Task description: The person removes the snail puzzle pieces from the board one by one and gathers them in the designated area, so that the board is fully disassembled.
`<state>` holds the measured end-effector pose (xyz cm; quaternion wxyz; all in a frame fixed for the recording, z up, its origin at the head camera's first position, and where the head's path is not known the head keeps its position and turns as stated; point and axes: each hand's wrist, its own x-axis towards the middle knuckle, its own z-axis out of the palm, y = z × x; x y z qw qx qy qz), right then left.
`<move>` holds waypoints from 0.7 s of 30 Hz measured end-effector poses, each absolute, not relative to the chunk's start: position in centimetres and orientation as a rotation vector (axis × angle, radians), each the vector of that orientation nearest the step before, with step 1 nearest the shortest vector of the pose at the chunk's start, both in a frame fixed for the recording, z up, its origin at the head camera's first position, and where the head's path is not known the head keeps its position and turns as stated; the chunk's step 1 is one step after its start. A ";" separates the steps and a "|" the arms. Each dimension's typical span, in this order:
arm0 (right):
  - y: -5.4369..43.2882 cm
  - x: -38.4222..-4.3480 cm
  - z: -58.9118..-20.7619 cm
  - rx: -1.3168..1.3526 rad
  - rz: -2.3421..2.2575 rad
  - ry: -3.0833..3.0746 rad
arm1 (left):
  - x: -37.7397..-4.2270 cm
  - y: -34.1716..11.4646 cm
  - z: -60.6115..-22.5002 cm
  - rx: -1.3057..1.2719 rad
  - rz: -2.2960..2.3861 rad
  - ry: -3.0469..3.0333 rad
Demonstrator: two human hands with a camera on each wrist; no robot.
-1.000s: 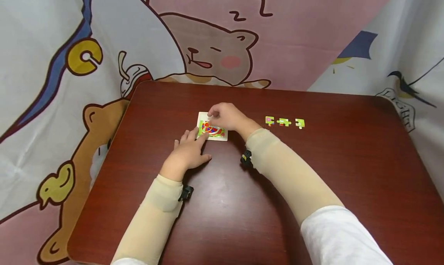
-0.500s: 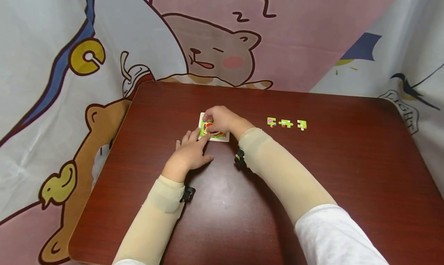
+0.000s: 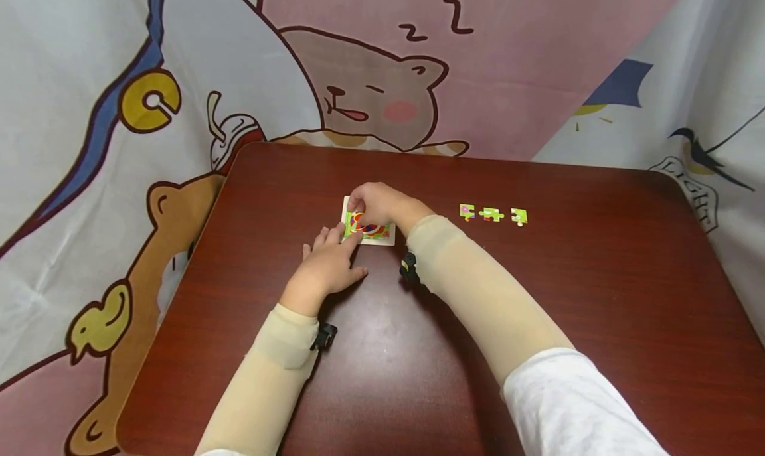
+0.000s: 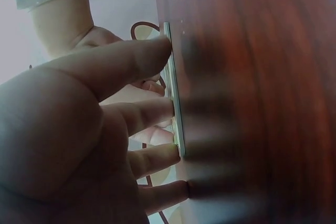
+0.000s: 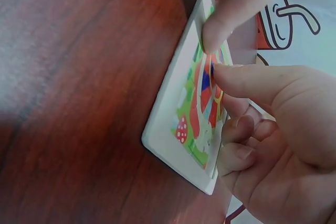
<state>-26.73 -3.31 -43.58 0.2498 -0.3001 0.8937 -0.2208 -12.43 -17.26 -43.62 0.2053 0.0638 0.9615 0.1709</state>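
A small jigsaw puzzle in a pale tray (image 3: 386,238) lies on the table, with a red, blue and green picture. My left hand (image 3: 321,270) rests fingers spread at its near left side; in the left wrist view the thumb (image 4: 152,56) and some fingertips touch the tray edge. Over the tray's upper part is my right hand (image 3: 380,202), fingers curled. The right wrist view shows its thumb (image 5: 236,80) and fingers pinching a puzzle piece (image 5: 212,74) at the picture (image 5: 195,114); most of the piece is hidden.
Three loose puzzle pieces lie in a row right of the tray: a left piece (image 3: 467,212), a middle piece (image 3: 492,214) and a right piece (image 3: 518,216). The brown table (image 3: 597,277) ends at a printed cloth (image 3: 508,71) behind and at the left.
My right hand has moved slightly left and come down onto the puzzle, its fingers now over the tray's upper left. My left hand has stayed at the tray's side.
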 end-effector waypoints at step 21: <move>-3.5 -27.5 -43.5 -0.776 -0.650 2.381 | -12.5 -17.6 -43.8 0.180 0.514 2.681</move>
